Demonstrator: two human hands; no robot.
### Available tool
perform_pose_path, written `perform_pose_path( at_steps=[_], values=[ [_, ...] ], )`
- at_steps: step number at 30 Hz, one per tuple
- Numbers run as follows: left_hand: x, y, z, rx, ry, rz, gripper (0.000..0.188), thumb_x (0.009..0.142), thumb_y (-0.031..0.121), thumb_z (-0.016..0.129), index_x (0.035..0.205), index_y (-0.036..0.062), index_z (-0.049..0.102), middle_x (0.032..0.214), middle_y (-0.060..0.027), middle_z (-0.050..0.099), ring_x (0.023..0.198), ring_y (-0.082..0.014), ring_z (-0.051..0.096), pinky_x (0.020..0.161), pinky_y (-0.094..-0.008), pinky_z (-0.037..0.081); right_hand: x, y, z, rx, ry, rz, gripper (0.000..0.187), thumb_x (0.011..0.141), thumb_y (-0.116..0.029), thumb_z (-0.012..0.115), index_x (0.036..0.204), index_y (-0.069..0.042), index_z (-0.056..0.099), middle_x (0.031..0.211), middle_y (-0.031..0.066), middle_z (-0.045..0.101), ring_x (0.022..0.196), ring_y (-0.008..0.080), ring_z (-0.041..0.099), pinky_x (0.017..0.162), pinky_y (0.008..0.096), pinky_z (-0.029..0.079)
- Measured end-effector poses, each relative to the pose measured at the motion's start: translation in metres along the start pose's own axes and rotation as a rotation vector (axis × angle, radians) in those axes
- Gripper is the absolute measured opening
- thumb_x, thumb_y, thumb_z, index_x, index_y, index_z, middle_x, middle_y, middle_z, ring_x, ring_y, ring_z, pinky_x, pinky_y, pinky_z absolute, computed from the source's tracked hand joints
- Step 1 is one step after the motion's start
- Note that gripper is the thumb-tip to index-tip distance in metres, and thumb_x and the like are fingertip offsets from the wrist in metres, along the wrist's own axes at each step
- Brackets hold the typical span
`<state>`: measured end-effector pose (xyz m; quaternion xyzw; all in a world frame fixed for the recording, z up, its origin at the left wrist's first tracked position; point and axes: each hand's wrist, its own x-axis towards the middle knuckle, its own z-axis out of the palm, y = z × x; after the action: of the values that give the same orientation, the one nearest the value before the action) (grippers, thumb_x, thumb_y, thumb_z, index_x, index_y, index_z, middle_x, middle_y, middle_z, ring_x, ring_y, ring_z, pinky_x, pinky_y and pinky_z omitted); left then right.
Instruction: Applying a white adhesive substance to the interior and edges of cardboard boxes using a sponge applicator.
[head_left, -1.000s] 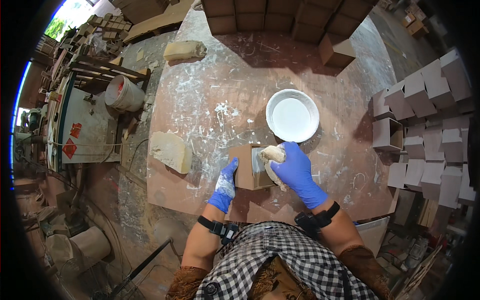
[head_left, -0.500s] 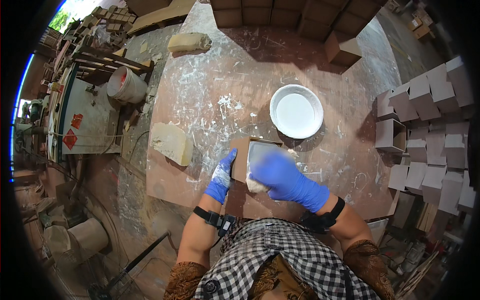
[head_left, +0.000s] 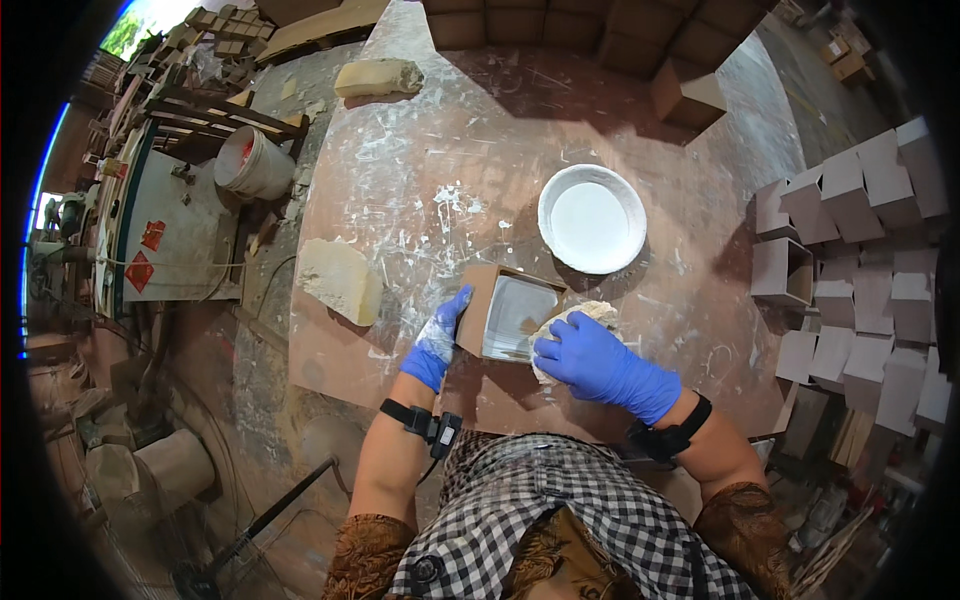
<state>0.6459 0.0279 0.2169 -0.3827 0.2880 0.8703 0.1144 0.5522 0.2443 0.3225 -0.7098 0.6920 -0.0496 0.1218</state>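
My left hand [head_left: 436, 338], in a blue glove dusted with white, grips the left side of a brown box [head_left: 476, 318] at the table's near edge. The box's open side faces me, and its inside [head_left: 518, 310] is smeared with wet white coating, browner toward the lower right. My right hand [head_left: 606, 366], also blue-gloved, is closed on a pale, rough sponge [head_left: 597, 312] at the box's right edge. Beyond them stands a round white basin [head_left: 544, 222] holding white liquid.
Two yellowish foam blocks lie at the table's left, one near [head_left: 342, 280] and one far [head_left: 378, 78]. Brown boxes [head_left: 688, 98] are stacked at the back. Whitish boxes [head_left: 781, 270] pile up at the right. A white bucket [head_left: 256, 165] stands beyond the left edge.
My right hand has drawn the sponge from inside the box out to its right edge, uncovering the white-coated inside. My left hand keeps its hold; the box has shifted slightly left.
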Motion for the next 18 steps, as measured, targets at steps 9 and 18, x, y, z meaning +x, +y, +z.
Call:
perform_pose_path(
  at_steps=[9, 18],
  values=[
    [-0.009, -0.082, -0.045, -0.161, -0.156, 0.419, 0.069, 0.072, 0.033, 0.072, 0.126, 0.0055, 0.039, 0.120, -0.0045, 0.051, 0.111, -0.0180, 0.050, 0.094, -0.0323, 0.042, 0.000, 0.001, 0.010, 0.243, 0.315, 0.199, 0.037, 0.055, -0.011, 0.065, 0.092, -0.010, 0.059, 0.095, 0.0062, 0.056, 0.086, 0.0234, 0.052, 0.074, 0.0353, 0.041],
    [-0.010, -0.051, -0.011, -0.169, -0.066, 0.391, 0.045, 0.077, 0.025, 0.066, 0.114, 0.0048, 0.049, 0.105, -0.0060, 0.058, 0.095, -0.0179, 0.056, 0.084, -0.0328, 0.046, 0.040, 0.002, -0.017, 0.554, 0.451, 0.837, 0.035, 0.062, -0.016, 0.067, 0.094, -0.004, 0.059, 0.089, 0.0149, 0.059, 0.083, 0.0310, 0.059, 0.075, 0.0359, 0.047]
  ],
)
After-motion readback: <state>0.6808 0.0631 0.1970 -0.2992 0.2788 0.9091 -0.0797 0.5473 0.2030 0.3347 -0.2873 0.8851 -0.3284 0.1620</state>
